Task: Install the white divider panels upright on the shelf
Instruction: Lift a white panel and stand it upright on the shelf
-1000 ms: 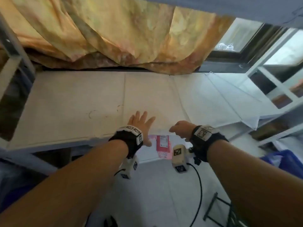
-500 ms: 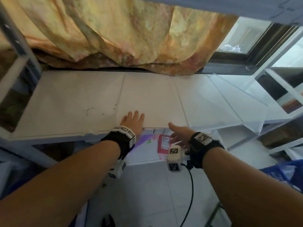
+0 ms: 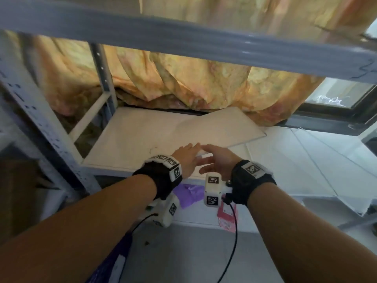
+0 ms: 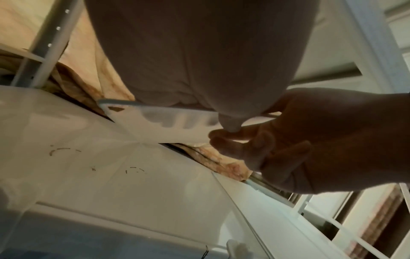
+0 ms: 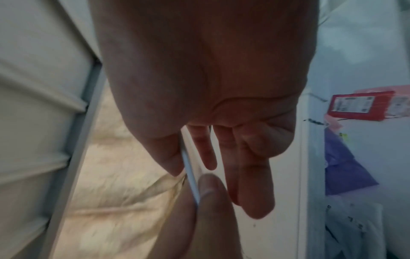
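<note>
Lifted since earlier, divider panel (image 3: 216,129) held by both hands.

Daylight enters by the window (image 3: 334,99) at right, glowing through the curtain (image 3: 193,84). Wrist views dim, palms in shadow. Head view's edges bend and smear; upper beam (image 3: 183,43) blurred.

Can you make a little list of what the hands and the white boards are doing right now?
left hand: fingers lie on top of the lifted divider panel, thumb under its near edge
right hand: pinches the same panel's near edge, thumb one side, fingers the other
lifted divider panel: near edge raised, tilted, not upright yet
other divider panels: lying flat, fanned out to the right
shelf: white, in a grey metal rack
behind the shelf: orange-yellow curtain
</note>
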`<action>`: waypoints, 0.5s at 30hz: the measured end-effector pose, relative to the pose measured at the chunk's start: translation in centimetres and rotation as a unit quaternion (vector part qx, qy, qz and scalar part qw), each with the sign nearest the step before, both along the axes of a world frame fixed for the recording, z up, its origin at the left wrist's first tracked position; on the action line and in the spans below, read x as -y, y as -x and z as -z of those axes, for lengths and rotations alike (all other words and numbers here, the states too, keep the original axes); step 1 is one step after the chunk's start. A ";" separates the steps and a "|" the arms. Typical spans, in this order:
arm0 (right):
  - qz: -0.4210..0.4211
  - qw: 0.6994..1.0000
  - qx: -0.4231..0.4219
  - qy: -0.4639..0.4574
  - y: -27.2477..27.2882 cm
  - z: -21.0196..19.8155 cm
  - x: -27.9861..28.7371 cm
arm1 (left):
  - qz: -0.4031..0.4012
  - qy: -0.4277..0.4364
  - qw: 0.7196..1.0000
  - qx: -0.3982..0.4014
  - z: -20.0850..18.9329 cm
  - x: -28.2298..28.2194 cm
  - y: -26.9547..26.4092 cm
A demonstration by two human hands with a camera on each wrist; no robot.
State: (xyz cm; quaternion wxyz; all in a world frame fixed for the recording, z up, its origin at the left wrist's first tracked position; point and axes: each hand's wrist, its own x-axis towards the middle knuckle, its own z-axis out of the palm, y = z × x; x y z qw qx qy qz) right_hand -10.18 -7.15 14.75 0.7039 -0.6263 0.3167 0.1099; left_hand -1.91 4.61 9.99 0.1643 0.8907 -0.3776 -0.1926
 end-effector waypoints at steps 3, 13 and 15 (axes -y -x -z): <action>-0.042 0.997 0.020 0.056 -2.0 -0.1 -2.4 | 0.008 0.043 0.999 -0.031 0.1 -1.9 -1.8; -0.103 0.966 -0.021 0.236 -10.5 0.4 -8.3 | 0.014 -0.103 0.995 0.008 3.6 -12.1 -11.1; -0.097 0.966 -0.025 0.240 -11.3 1.0 -9.4 | 0.016 -0.107 0.994 0.006 5.4 -13.1 -12.1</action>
